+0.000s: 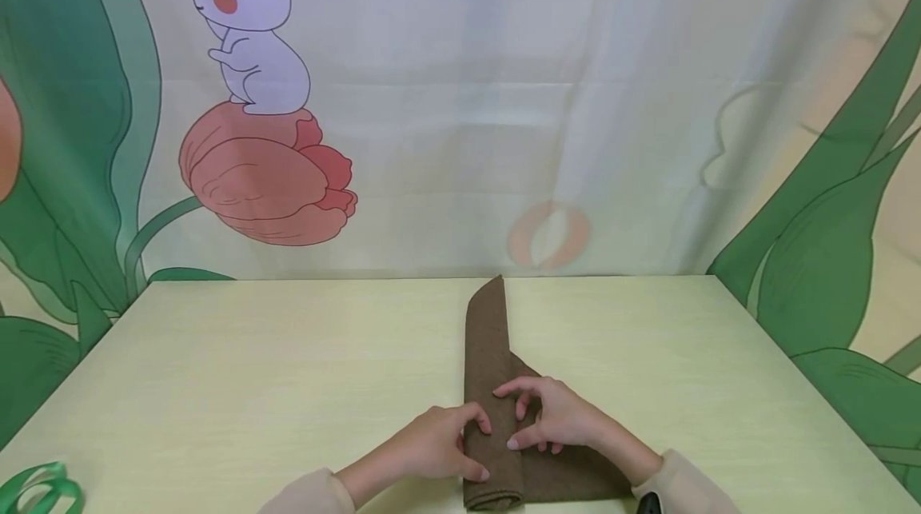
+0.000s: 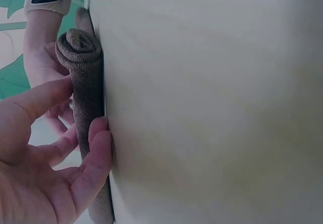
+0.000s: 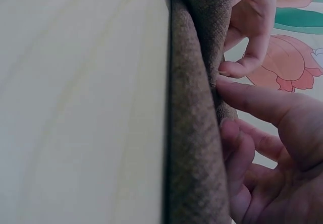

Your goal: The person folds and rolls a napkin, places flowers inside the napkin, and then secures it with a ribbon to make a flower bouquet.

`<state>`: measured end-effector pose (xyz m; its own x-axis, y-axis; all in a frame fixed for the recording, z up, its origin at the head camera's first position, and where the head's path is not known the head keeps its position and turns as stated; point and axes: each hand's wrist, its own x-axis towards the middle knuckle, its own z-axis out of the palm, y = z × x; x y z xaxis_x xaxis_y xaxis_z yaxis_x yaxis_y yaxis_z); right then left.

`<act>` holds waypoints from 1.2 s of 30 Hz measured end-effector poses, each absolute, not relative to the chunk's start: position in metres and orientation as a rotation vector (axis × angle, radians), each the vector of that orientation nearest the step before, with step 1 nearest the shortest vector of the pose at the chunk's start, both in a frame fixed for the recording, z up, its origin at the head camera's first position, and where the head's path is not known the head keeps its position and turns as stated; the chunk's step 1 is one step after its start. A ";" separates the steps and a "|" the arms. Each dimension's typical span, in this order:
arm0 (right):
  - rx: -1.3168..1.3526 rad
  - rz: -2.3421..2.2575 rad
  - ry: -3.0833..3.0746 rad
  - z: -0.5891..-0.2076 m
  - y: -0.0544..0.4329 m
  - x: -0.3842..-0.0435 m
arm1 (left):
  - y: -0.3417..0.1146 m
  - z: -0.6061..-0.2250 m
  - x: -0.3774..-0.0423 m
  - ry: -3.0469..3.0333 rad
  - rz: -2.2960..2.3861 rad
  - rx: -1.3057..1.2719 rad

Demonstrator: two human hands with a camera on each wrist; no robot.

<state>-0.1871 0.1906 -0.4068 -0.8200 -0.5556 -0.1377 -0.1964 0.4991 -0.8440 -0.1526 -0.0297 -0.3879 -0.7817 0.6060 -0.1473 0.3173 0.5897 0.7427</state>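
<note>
Pale table (image 1: pixel 252 386) fills the lower frame. Brown cloth (image 1: pixel 489 354), partly rolled, lies at lower centre, pointing toward the backdrop. Left hand (image 1: pixel 432 446) curls its fingers around the roll's near end; right hand (image 1: pixel 554 418) pinches the fold beside it. Green ribbon (image 1: pixel 36 490) lies at lower left.

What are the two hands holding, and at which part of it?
Both hold the brown cloth: left hand curls round its rolled part near the near end; right hand pinches the flat part beside it.

Head view looks down; wrist views (close) share the brown cloth (image 1: pixel 496 386).
</note>
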 end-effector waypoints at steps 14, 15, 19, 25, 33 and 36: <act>-0.641 -1.255 2.332 -0.407 0.175 -0.191 | -0.039 -0.391 -0.157 2.457 0.996 0.747; -0.646 -1.252 2.333 -0.407 0.173 -0.191 | -0.042 -0.391 -0.157 2.451 1.002 0.749; -0.635 -1.248 2.330 -0.408 0.163 -0.192 | -0.052 -0.390 -0.157 2.419 1.024 0.749; -0.623 -1.241 2.321 -0.408 0.145 -0.190 | -0.071 -0.390 -0.156 2.345 1.072 0.682; -0.624 -1.215 2.332 -0.405 0.128 -0.194 | -0.084 -0.388 -0.156 2.333 1.081 0.649; -0.629 -1.210 2.330 -0.405 0.127 -0.195 | -0.084 -0.388 -0.157 2.357 1.069 0.666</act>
